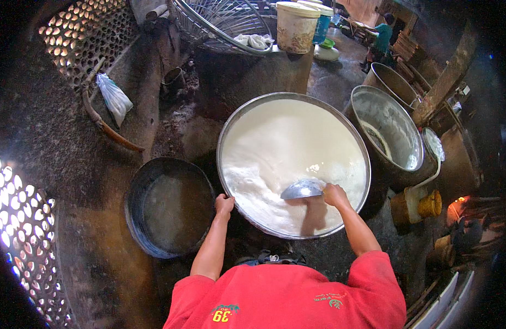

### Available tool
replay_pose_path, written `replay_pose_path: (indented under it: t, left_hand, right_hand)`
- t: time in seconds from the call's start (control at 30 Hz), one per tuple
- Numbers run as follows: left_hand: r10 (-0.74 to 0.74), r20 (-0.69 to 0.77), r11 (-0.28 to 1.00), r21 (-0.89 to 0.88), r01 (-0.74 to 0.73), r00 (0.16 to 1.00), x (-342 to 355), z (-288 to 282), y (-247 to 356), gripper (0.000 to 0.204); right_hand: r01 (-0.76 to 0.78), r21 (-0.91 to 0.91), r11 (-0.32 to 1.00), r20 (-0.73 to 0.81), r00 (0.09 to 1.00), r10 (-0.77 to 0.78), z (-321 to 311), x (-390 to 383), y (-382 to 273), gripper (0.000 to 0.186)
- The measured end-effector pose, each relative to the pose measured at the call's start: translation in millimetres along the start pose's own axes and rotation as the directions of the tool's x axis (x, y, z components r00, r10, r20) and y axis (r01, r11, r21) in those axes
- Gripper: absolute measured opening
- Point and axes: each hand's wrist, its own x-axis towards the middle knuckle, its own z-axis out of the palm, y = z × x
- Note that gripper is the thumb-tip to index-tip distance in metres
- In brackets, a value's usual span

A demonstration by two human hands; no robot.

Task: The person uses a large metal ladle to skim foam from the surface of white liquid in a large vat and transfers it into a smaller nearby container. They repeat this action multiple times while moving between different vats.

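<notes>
A large round metal vat in front of me is filled with creamy white liquid, with white foam over its near left part. My right hand is closed on the edge of a shiny metal scoop, which is tilted at the liquid's surface. Whether the scoop has a handle is hidden by the hand. On the vat's left rim, my left hand is closed around the edge. A dark round basin stands just left of that hand, with murky liquid at its bottom.
To the right stands another big metal vat, with a long-handled ladle beside it. A yellow container and a glowing fire are farther right. Buckets and a large wire-ribbed basket stand behind. Another person is far off.
</notes>
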Motion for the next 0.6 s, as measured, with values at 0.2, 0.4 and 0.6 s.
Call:
replay_pose_path:
  t: [0.2,0.4,0.6]
  left_hand:
    - [0.027,-0.058,0.997,0.07,-0.023,0.998,3,5,-5,0.028]
    - [-0.052,-0.136,0.998,0.039,0.058,0.989,-11,8,8,0.029]
    - [-0.052,-0.217,0.999,0.003,0.054,0.975,-17,9,8,0.028]
  right_hand:
    - [-0.01,0.071,0.997,-0.027,1.0,0.012,-6,-60,77,0.031]
    - [-0.007,0.05,0.999,-0.063,0.998,0.01,-66,-109,128,0.04]
    - [0.173,0.22,0.96,-0.409,0.91,-0.07,-131,-88,152,0.041]
